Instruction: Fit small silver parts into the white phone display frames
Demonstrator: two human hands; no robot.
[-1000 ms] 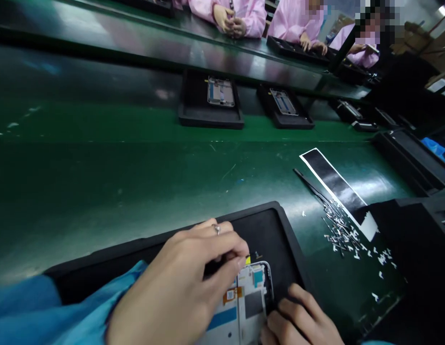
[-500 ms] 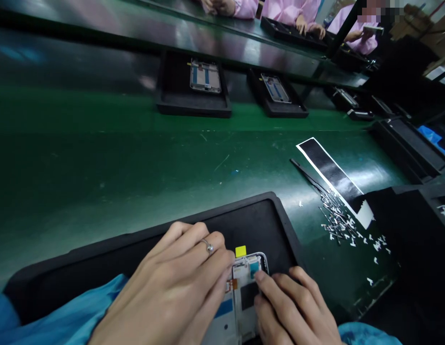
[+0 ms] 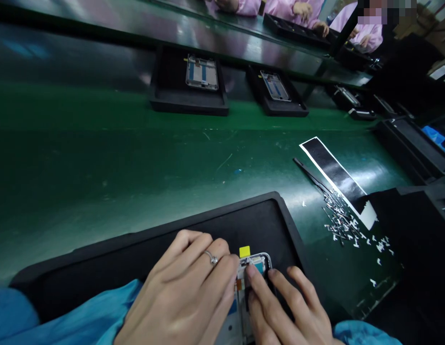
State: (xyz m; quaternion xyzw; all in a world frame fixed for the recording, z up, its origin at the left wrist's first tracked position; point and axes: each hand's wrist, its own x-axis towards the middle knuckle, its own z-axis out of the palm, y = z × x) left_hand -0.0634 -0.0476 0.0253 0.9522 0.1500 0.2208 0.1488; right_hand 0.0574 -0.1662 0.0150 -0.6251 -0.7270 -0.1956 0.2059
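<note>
A phone frame (image 3: 263, 260) with a silvery rim lies in a black foam tray (image 3: 258, 218), its inner side facing up. Inside it show a teal patch, an orange flex cable (image 3: 239, 284) and a blue strip. A yellow tab (image 3: 244, 251) sticks out past its top edge. My left hand (image 3: 186, 292), with a ring on it, is closed along the frame's left and top-left side; its fingertips are partly hidden. My right hand (image 3: 285, 306) is curled over the right half, index fingertip pressing near the top connectors and middle finger by the right rim.
Right of the tray lie black tweezers (image 3: 309, 172), a black adhesive strip (image 3: 333, 167) with white borders and a pile of small scraps (image 3: 341, 218). Two black trays (image 3: 190, 106) (image 3: 287, 111) holding phone frames stand farther back. Co-workers in pink sleeves (image 3: 276, 7) work across the bench.
My right index finger has moved left, from the teal patch to the connectors at the frame's top. My left hand stays on the frame. The camera view has shifted slightly.
</note>
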